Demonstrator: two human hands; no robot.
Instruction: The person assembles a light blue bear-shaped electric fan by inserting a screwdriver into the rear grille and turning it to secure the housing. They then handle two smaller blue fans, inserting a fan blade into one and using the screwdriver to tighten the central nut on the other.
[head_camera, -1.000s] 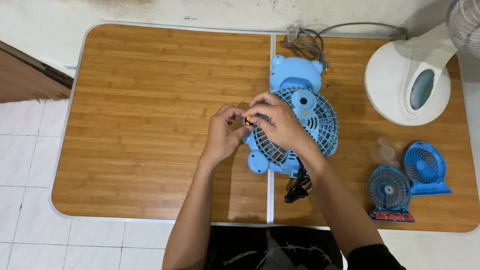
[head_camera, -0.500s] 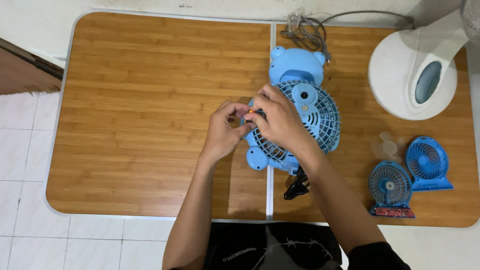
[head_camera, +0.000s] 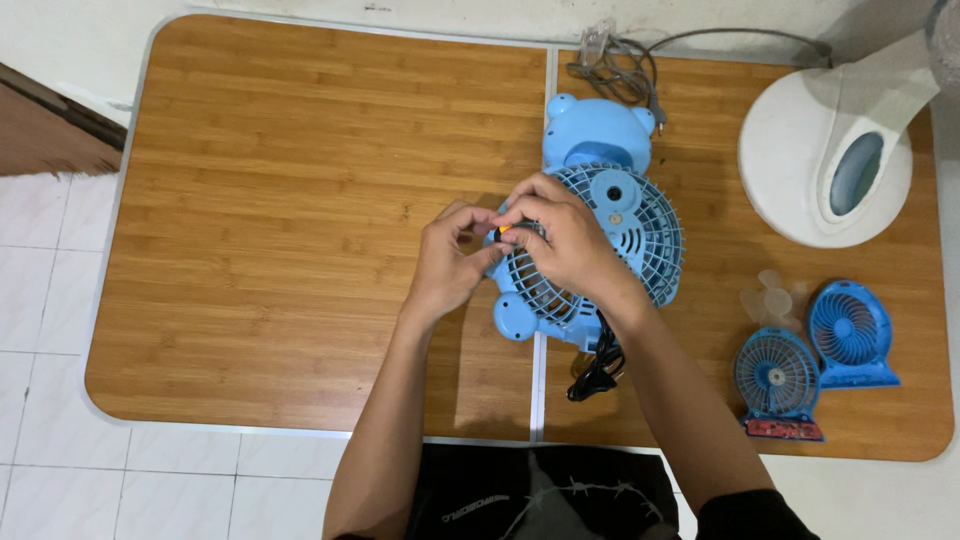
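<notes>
A light blue desk fan (head_camera: 620, 210) lies on its back at the middle of the wooden table (head_camera: 300, 200), grille facing up. My right hand (head_camera: 565, 240) rests on the left part of the grille and pinches a small orange-tipped object, whose kind I cannot tell, at the grille's rim. My left hand (head_camera: 450, 262) meets it from the left, fingers curled against the same spot on the rim. The fan's black cord (head_camera: 598, 365) trails toward the table's near edge under my right forearm.
A white fan base (head_camera: 835, 160) with a grey-blue oval panel stands at the far right. Two small blue mini fans (head_camera: 778, 378) (head_camera: 848, 330) and a clear loose blade (head_camera: 770, 298) lie at the near right. A grey cable bundle (head_camera: 612, 65) lies behind the fan. Tiled floor shows at the left.
Both hands stay at the left rim of the grille with only small finger shifts. The view has drifted slightly; the fan has not moved.
</notes>
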